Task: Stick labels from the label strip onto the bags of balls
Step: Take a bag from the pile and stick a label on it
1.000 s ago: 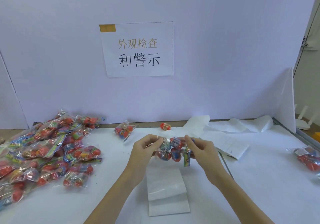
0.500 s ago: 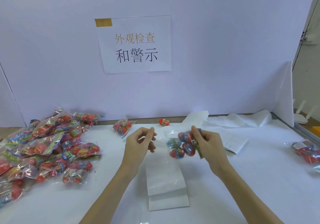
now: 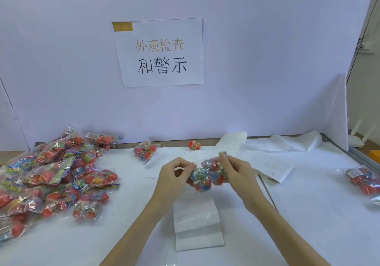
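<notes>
two hands (image 3: 174, 178) (image 3: 236, 173) holding one bag of balls (image 3: 207, 175), four balls inside

White paper sheet (image 3: 160, 52) taped on the pale backboard reads 外观检查 in yellow-gold, 和警示 in black below. Small yellow block in its top-left corner, unreadable. Print on the clear ball bags (image 3: 55, 175) and the folded white printed leaflet (image 3: 271, 166) too small to read.

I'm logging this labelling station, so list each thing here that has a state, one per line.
Clear bag of red and blue balls: held above the table.
Left hand: gripping it.
Right hand: gripping it.
Pile of bagged balls: heaped at left.
White label strip: flat under the hands.
</notes>
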Demonstrator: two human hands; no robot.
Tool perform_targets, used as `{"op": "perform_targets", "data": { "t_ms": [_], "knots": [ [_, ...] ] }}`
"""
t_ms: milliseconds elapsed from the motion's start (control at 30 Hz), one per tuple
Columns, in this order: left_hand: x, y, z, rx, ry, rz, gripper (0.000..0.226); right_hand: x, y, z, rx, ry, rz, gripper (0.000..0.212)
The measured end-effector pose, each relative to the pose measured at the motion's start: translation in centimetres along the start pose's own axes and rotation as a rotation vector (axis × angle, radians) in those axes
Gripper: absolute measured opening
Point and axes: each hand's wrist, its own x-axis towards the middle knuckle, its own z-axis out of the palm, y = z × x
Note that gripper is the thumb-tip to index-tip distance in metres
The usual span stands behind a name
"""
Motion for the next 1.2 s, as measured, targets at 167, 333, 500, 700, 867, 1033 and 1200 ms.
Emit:
{"op": "perform_targets", "data": {
  "t_ms": [167, 333, 500, 700, 867, 1033, 1200],
  "knots": [
    [0.0, 0.1, -0.5, -0.057, -0.058, -0.013, 0.006, 0.1, -0.1, 0.0, 0.216, -0.084, 0.139, 0.027],
    [-0.5, 0.3, 0.4, 0.087, -0.156, 0.058, 0.01, 0.0, 0.0, -0.6, 0.18, -0.152, 0.192, 0.025],
    [-0.6, 0.4, 0.4, -0.033, -0.109, 0.063, 0.008, -0.2, -0.2, 0.1, 0.14, -0.137, 0.166, 0.031],
    [0.0, 0.1, -0.1, -0.111, -0.087, -0.073, 0.027, 0.1, 0.0, -0.3, 0.114, -0.148, 0.147, 0.028],
    [0.3, 0.3, -0.5, -0.077, -0.108, -0.005, 0.024, 0.1, 0.1, -0.2, 0.189, -0.15, 0.131, 0.031],
    [0.5, -0.2, -0.8, -0.069, 0.024, 0.001, 0.022, -0.4, 0.0, 0.2, 0.271, -0.289, 0.136, 0.038],
    [0.7, -0.2, -0.8, -0.115, -0.101, -0.067, 0.013, -0.3, 0.4, 0.0, 0.172, -0.321, 0.157, 0.023]
  ]
}}
